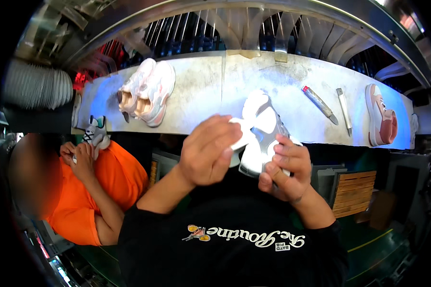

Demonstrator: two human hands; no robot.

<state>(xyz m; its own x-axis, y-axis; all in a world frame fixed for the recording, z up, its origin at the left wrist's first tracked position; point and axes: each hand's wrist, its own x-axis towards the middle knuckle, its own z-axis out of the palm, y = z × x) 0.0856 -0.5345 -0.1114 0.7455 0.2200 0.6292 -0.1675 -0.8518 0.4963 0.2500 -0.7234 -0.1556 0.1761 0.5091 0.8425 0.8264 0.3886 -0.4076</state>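
Note:
In front of my chest, over the bench edge, a white and grey sneaker is held with its patterned sole showing. My right hand grips it at its near right side, thumb and fingers pressed to the edge. My left hand is closed, its fingers bent round a white piece against the sneaker's left side. Whether that piece is part of this sneaker or a separate thing, I cannot tell. Glare washes out much of the white.
A pale bench holds a pair of pinkish-white sneakers, a blade with a wrapped handle, a slim white tool and a pink shoe. At left, a person in an orange shirt handles another shoe.

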